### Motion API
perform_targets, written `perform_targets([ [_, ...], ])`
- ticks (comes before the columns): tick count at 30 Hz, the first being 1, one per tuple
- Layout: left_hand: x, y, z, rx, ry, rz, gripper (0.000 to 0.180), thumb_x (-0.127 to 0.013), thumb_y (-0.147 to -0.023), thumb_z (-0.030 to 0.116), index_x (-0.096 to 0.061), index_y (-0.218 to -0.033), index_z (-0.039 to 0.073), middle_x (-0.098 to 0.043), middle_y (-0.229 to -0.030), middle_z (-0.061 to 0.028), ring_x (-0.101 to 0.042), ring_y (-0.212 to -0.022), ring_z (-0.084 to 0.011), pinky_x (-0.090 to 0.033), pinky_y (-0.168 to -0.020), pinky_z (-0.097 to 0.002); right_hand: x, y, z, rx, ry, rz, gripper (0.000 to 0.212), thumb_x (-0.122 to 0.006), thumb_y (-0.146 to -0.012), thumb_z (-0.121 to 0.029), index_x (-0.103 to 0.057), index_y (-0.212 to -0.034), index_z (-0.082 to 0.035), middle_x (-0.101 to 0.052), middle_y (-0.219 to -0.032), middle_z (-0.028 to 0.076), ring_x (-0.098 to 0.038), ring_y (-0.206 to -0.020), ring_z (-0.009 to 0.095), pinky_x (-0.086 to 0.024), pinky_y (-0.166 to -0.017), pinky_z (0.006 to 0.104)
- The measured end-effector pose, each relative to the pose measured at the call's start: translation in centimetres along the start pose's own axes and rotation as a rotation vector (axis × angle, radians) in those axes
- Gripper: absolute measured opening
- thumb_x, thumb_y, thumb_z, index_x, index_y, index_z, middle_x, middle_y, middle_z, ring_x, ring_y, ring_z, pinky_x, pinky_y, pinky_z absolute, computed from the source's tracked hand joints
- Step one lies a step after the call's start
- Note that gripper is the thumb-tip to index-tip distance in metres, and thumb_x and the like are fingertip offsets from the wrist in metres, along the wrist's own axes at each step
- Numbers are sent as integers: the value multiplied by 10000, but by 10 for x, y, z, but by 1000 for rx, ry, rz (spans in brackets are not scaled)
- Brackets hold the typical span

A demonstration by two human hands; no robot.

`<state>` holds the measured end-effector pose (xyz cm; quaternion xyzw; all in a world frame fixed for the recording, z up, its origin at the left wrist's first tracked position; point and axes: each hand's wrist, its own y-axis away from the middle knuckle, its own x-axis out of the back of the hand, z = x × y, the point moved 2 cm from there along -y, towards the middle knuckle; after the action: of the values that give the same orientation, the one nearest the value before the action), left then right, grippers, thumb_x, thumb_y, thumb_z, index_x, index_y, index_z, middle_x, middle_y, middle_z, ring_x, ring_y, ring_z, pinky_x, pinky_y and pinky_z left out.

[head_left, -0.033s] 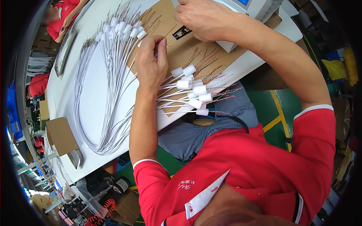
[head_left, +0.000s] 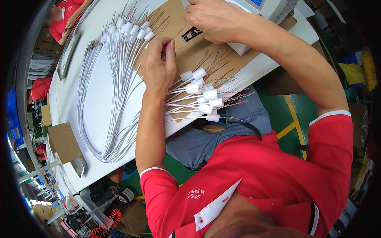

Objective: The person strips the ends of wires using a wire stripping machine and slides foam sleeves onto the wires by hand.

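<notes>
My left hand [head_left: 159, 63] is above the brown board, thumb and index finger pinched together. A white cable runs up to it from the lower left, and fine wire tips show beside the fingertips. My right hand [head_left: 214, 20] is curled beside a white machine [head_left: 274, 10]; what its fingers hold, if anything, is hidden. Between the hands lies a small black fixture with metal parts [head_left: 192, 34]. To the near right of my left hand, several white cables with white cylindrical sleeves [head_left: 210, 95] fan out, their twisted coloured wires bare. A larger bundle of such cables [head_left: 115, 71] curves along the left.
The brown board [head_left: 190, 55] covers part of the white table [head_left: 95, 174]. An open cardboard box [head_left: 65, 142] sits at the table's left edge, and a narrow tray [head_left: 68, 55] lies farther back. Another person in red [head_left: 67, 16] is at the far left.
</notes>
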<state>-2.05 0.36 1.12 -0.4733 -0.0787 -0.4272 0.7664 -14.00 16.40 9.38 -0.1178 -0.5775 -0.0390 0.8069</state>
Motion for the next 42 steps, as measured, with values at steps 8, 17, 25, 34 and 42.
perform_targets([
  [8, 7, 3, 9, -67, 4, -20, 62, -728, -885, 10, -711, -942, 28, -655, -740, -84, -601, -584, -182, -473, -547, -297, -12, 0, 3, -5, -51, 92, 164, -630, -790, -97, -756, -820, 4, -716, -867, 166, -570, -1161, 346, -381, -990, 499],
  [17, 0, 5, 9, -85, -42, -52, 85, -737, -878, 19, -721, -960, 37, -641, -749, -94, -620, -601, -209, -493, -571, -328, -11, 1, 4, 0, -37, 108, 163, -635, -789, -95, -756, -817, 10, -718, -861, 174, -560, -1180, 370, -383, -992, 504],
  [25, 0, 5, 7, -85, -88, -74, 90, -739, -886, 37, -730, -975, 41, -644, -766, -104, -626, -623, -241, -498, -589, -348, -12, -2, 3, -8, -19, 73, 168, -637, -795, -100, -751, -825, 19, -718, -886, 173, -551, -1192, 371, -388, -989, 507],
  [34, 0, 3, 3, -90, -136, -71, 77, -737, -900, 70, -736, -977, 65, -644, -785, -103, -630, -620, -270, -493, -575, -377, 2, 0, 0, -18, -12, -7, 234, -662, -792, -161, -745, -884, 37, -716, -969, 194, -551, -1190, 365, -386, -1005, 506],
  [42, 3, 2, 3, -114, -166, -96, 67, -742, -908, 96, -724, -970, 78, -662, -803, -99, -638, -626, -280, -501, -576, -385, -10, -1, 11, -216, -347, 186, 467, -658, -761, -270, -659, -1094, 58, -639, -1112, 270, -526, -1166, 390, -351, -1039, 547],
])
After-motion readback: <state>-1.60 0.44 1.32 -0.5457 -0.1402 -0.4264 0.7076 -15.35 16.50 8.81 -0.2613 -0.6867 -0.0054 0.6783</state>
